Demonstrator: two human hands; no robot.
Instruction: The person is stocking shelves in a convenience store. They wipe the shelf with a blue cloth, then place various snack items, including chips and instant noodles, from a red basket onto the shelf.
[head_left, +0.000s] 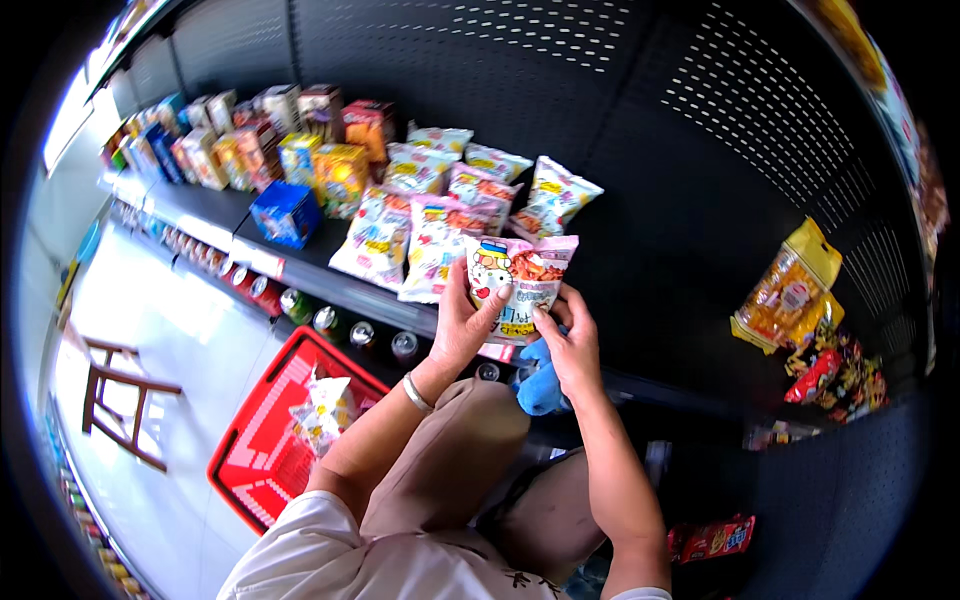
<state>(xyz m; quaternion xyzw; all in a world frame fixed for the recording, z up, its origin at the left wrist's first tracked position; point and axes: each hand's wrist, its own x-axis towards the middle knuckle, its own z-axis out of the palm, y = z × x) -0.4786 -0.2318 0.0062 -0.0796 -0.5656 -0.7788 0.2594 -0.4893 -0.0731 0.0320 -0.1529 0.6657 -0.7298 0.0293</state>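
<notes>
My left hand (466, 324) and my right hand (574, 341) both grip a pink and white snack bag (519, 285) by its sides, its printed cartoon front turned towards me. It is held upright at the front edge of a black shelf (637, 300). Just beneath my right hand is a blue cloth (541, 386); whether the fingers also hold it, I cannot tell. Beyond the hands stand several similar snack bags (435, 244) in rows, with one tilted bag (556, 195) at their right end.
Boxed goods (247, 146) fill the shelf's left part, with a blue box (285, 214) in front. Cans (326, 321) line a lower shelf. A red basket (236, 450) holding snack bags (326, 412) is at my left. Yellow packets (791, 289) lie right; a wooden stool (124, 382) stands far left.
</notes>
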